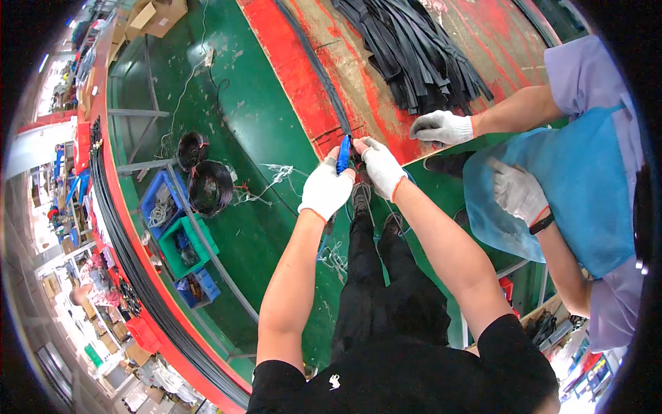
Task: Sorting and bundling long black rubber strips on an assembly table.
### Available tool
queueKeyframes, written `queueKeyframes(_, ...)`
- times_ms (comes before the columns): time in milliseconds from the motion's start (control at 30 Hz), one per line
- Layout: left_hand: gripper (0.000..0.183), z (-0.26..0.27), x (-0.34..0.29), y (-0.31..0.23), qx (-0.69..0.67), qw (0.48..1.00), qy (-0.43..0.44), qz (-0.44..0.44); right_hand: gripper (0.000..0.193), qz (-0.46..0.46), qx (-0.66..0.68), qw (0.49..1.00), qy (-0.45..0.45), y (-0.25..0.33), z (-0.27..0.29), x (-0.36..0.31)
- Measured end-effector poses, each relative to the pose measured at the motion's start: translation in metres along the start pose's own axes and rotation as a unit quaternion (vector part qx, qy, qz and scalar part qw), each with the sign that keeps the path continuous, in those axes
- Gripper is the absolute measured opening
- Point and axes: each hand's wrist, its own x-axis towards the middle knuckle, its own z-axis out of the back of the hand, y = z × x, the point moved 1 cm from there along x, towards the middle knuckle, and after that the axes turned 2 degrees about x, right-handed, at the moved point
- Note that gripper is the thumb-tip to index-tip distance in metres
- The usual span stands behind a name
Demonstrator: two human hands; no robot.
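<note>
Your left hand (326,188) grips the blue tool (343,154) between thumb and fingers; your right hand (382,169) curls just beside it, whether gripping anything I cannot tell

You can pass your left hand (327,186) toward 10 o'clock, over the green floor (241,131); white cord (280,171) sits at 9 o'clock, its height hard to judge here. At 12 o'clock, your right hand (381,168) has a lane over the tabletop (362,86) between the long black strip (318,69) and the pile of black strips (424,62) at 1 o'clock. A co-worker's gloved hand (445,128) bars 2 o'clock, the blue apron (579,214) 3 o'clock.
</note>
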Motion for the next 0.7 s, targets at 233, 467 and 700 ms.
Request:
queueKeyframes(233, 0.059, -0.004, 0.011, 0.009, 0.051, 0.996, 0.046, 0.048, 0.034, 0.004, -0.062, 0.998, 0.016, 0.009, 0.001, -0.005)
queueKeyframes(467, 0.082, 0.009, 0.012, -0.024, 0.067, 0.997, 0.01, -0.04, 0.027, -0.003, -0.048, 0.999, 0.014, 0.007, 0.005, 0.002)
queueKeyframes(700, 0.082, -0.002, 0.029, -0.007, -0.005, 0.996, 0.018, -0.088, 0.025, 0.012, -0.067, 0.998, 0.006, 0.015, 0.008, 0.002)
